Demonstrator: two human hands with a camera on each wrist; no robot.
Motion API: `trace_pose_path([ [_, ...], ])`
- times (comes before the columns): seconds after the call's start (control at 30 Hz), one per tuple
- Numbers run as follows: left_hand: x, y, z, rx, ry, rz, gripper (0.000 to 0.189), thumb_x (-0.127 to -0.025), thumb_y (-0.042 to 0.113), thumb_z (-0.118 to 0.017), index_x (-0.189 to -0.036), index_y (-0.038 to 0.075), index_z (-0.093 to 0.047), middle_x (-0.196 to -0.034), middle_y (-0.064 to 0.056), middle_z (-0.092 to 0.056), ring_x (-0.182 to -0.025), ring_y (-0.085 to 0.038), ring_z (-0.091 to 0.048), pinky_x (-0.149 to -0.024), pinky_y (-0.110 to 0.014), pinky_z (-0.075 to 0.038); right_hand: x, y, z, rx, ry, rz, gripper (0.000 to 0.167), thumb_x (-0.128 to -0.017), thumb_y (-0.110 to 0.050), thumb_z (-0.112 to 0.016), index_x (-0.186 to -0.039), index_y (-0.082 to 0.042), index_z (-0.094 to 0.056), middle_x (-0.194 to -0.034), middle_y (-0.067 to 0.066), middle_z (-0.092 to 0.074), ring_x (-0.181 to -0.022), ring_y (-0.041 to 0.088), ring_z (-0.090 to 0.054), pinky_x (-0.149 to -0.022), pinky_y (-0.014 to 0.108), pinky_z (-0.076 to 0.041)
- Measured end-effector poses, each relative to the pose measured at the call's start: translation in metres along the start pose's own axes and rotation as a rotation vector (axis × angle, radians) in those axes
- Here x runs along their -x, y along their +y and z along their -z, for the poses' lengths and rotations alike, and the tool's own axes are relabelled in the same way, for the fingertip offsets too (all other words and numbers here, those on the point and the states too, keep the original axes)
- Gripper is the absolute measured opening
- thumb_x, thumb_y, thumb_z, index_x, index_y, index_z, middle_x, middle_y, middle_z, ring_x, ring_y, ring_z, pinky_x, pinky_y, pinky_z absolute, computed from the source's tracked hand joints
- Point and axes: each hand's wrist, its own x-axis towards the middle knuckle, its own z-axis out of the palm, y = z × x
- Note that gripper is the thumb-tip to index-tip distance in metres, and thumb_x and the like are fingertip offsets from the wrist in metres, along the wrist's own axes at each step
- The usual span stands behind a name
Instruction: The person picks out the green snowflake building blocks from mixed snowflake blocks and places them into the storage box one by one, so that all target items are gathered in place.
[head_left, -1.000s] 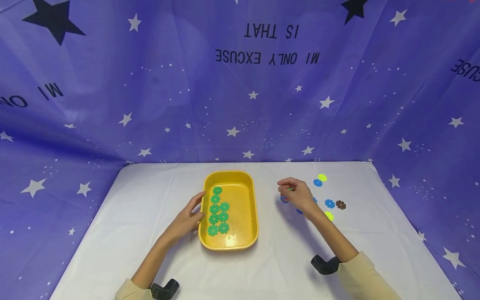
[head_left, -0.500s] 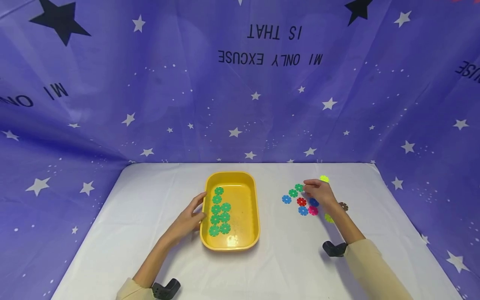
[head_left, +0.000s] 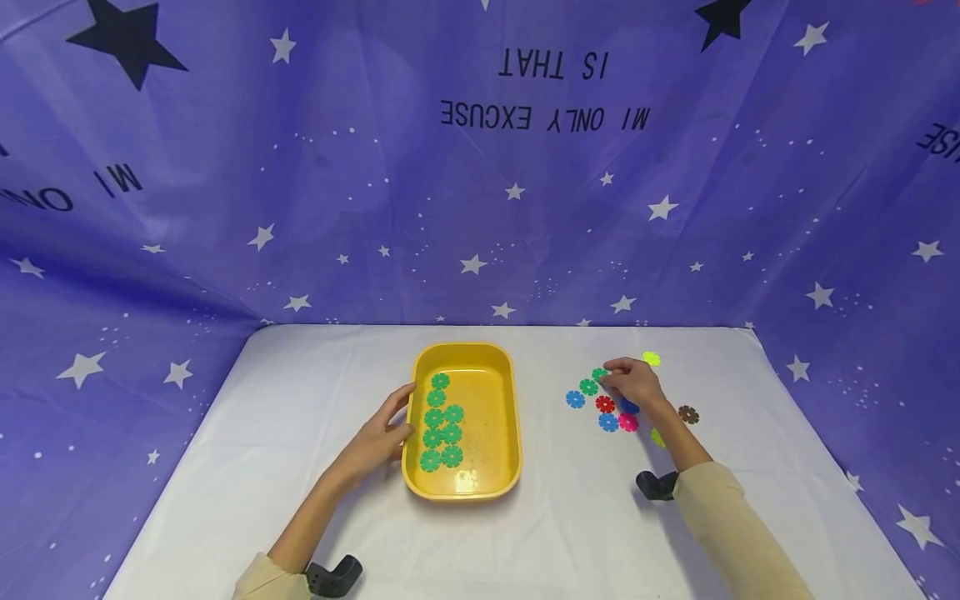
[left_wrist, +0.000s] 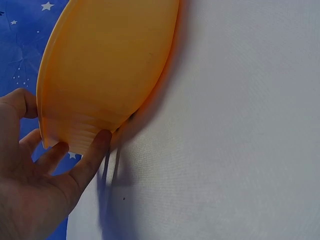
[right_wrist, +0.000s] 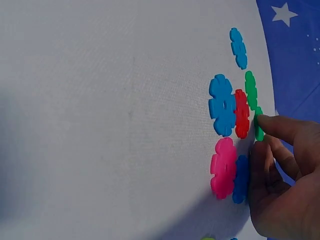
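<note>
A yellow tray [head_left: 491,433] stands in the middle of the head view, with several green snowflake discs [head_left: 452,435] lying flat along its left half. My left hand [head_left: 371,442] holds the tray's left side. In the left wrist view, its fingers [left_wrist: 95,155] touch the rim and outer wall. To the right of the tray, my right hand [head_left: 633,385] is low over loose discs. Its fingertips pinch the near edges of a green snowflake disc [right_wrist: 259,129], which still lies among the others. A second green disc [head_left: 588,387] is beside it.
Around the right hand lie two blue discs [head_left: 575,399], a red disc [head_left: 605,404], a pink disc [head_left: 628,422], and a darker blue one partly under the hand. Farther out are a brown disc [head_left: 688,414] and yellow discs [head_left: 651,358]. A star-patterned curtain [head_left: 480,208] surrounds the white table.
My right hand has moved right from above the left part of the loose discs, then settled by the green disc. The left hand has stayed at the tray.
</note>
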Motion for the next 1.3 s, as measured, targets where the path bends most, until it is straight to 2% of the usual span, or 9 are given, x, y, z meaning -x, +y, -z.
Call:
trace_pose_path([
  [0.3, -0.001, -0.001, -0.001, -0.017, 0.018, 0.011, 0.071, -0.093, 0.01, -0.057, -0.157, 0.024, -0.029, -0.162, -0.017, -0.021, -0.137, -0.05, -0.034, -0.094, -0.047, -0.053, 0.0, -0.006, -0.001, 0.061, -0.026, 0.002, 0.035, -0.092, -0.012, -0.067, -0.122, 0.004, -0.061, -0.102, 0.014, -0.058, -0.085, 0.022, -0.053, -0.069, 0.027, -0.048],
  [0.53, -0.001, 0.0, -0.001, -0.011, 0.015, 0.005, 0.071, -0.094, 0.009, -0.056, -0.157, 0.024, -0.029, -0.162, -0.017, -0.021, -0.137, -0.05, -0.034, -0.094, -0.047, -0.053, -0.001, -0.008, 0.0, 0.074, -0.028, 0.026, 0.031, -0.092, -0.01, -0.065, -0.118, 0.003, -0.057, -0.095, 0.011, -0.056, -0.079, 0.021, -0.053, -0.067, 0.028, -0.047],
  [0.7, -0.001, 0.0, -0.001, -0.01, 0.01, 0.005, 0.071, -0.094, 0.009, -0.056, -0.157, 0.024, -0.029, -0.163, -0.017, -0.021, -0.137, -0.05, -0.034, -0.094, -0.047, -0.053, 0.004, -0.006, 0.004, 0.022, -0.024, 0.077, 0.025, -0.094, -0.008, -0.06, -0.119, 0.0, -0.061, -0.092, 0.011, -0.062, -0.078, 0.022, -0.057, -0.068, 0.029, -0.05],
  [0.8, -0.001, 0.0, -0.001, -0.009, 0.015, 0.005, 0.071, -0.094, 0.009, -0.056, -0.157, 0.024, -0.029, -0.162, -0.017, -0.021, -0.137, -0.05, -0.034, -0.094, -0.048, -0.053, 0.01, -0.012, 0.005, -0.029, -0.038, 0.107, 0.028, -0.096, -0.007, -0.058, -0.123, 0.0, -0.063, -0.096, 0.014, -0.064, -0.084, 0.025, -0.061, -0.075, 0.031, -0.055],
  [0.93, -0.001, -0.001, -0.001, 0.0, 0.013, 0.008, 0.071, -0.093, 0.01, -0.057, -0.157, 0.024, -0.029, -0.162, -0.017, -0.021, -0.138, -0.051, -0.033, -0.094, -0.048, -0.053, 0.022, -0.027, 0.002, -0.131, -0.112, 0.172, 0.033, -0.097, -0.003, -0.056, -0.129, 0.005, -0.061, -0.104, 0.022, -0.065, -0.097, 0.035, -0.066, -0.087, 0.039, -0.057],
  [1.07, -0.001, 0.0, 0.0, -0.001, 0.012, 0.011, 0.072, -0.093, 0.01, -0.057, -0.157, 0.024, -0.028, -0.163, -0.017, -0.02, -0.137, -0.05, -0.034, -0.094, -0.048, -0.053, 0.035, -0.048, -0.009, -0.219, -0.184, 0.208, 0.033, -0.097, 0.0, -0.056, -0.129, 0.007, -0.061, -0.106, 0.021, -0.064, -0.106, 0.041, -0.064, -0.093, 0.046, -0.053],
  [1.17, -0.001, 0.0, 0.0, -0.009, 0.014, 0.008, 0.072, -0.093, 0.01, -0.057, -0.158, 0.024, -0.028, -0.163, -0.017, -0.021, -0.137, -0.051, -0.035, -0.094, -0.048, -0.053, 0.046, -0.065, -0.021, -0.267, -0.222, 0.209, 0.034, -0.096, 0.0, -0.057, -0.129, 0.006, -0.062, -0.103, 0.018, -0.065, -0.107, 0.044, -0.064, -0.094, 0.048, -0.052],
  [1.3, -0.001, 0.0, -0.001, -0.009, 0.013, 0.008, 0.072, -0.093, 0.01, -0.057, -0.158, 0.024, -0.028, -0.162, -0.017, -0.021, -0.137, -0.051, -0.035, -0.094, -0.048, -0.053, 0.059, -0.085, -0.04, -0.337, -0.273, 0.208, 0.034, -0.095, -0.001, -0.061, -0.128, 0.005, -0.063, -0.104, 0.015, -0.068, -0.101, 0.037, -0.067, -0.09, 0.042, -0.056],
])
